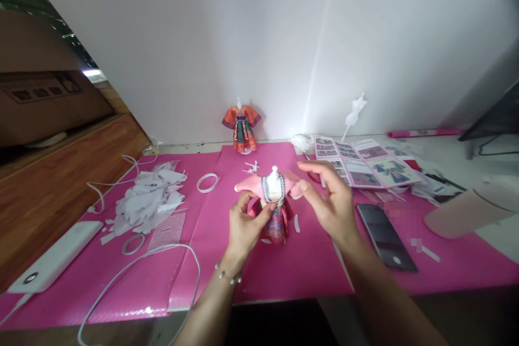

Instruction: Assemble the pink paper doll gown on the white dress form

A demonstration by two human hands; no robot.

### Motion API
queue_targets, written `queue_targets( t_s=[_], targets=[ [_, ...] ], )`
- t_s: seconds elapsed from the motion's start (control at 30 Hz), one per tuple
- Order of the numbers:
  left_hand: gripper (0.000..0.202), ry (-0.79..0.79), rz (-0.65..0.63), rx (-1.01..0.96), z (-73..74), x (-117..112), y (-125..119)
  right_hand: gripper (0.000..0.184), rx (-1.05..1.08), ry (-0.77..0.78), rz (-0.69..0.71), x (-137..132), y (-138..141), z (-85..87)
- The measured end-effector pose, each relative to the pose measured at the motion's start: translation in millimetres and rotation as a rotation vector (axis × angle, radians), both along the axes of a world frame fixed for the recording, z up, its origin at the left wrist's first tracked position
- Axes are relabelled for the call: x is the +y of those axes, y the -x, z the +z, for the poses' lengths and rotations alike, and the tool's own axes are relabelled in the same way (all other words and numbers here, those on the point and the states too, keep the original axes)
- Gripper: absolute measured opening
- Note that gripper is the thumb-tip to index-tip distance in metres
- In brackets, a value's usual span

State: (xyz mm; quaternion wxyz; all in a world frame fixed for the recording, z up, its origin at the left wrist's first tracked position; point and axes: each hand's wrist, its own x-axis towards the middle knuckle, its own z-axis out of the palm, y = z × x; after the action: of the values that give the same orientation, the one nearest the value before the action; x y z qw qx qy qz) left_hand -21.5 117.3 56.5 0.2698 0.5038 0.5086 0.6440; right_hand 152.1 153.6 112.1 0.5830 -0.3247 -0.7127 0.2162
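A small white dress form point(274, 174) wears a miniature pink dress point(278, 221) with wide sleeves, a bluish trimmed collar and a patterned skirt. My left hand point(248, 224) grips the dress at the waist, thumb across its front. To its right, my right hand point(330, 203) has thumb and fingers apart. Its thumb tip is beside the right sleeve point(294, 185); whether it touches the cloth I cannot tell. Small white scraps point(297, 223) lie on the pink mat point(308, 270) under the dress.
An orange and green miniature dress point(242, 127) stands at the back. On the left are white scraps point(148, 200), a tape ring point(208, 183), a power bank point(57, 254) and a looping cable point(138, 259). Rightward lie an instruction sheet point(365, 162), a phone point(385, 238) and a pale cylinder point(458, 213).
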Motion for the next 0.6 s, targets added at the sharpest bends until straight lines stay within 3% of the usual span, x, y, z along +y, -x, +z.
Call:
queue_targets(
  t_s=[0.23, 0.4, 0.6],
  targets=[
    [0.026, 0.017, -0.083, -0.131, 1.6, 10, 12, 0.023, 0.015, 0.054, -0.005, 11, -11, -27.4],
    [0.026, 0.052, -0.1, -0.217, 3.3, 22, 20, 0.034, -0.094, 0.116, 0.06, 19, -9, -36.3],
    [0.03, 0.097, -0.174, -0.416, 0.1, 31, 20, 0.037, -0.04, 0.23, 0.121, 21, -10, -46.8]
  ],
)
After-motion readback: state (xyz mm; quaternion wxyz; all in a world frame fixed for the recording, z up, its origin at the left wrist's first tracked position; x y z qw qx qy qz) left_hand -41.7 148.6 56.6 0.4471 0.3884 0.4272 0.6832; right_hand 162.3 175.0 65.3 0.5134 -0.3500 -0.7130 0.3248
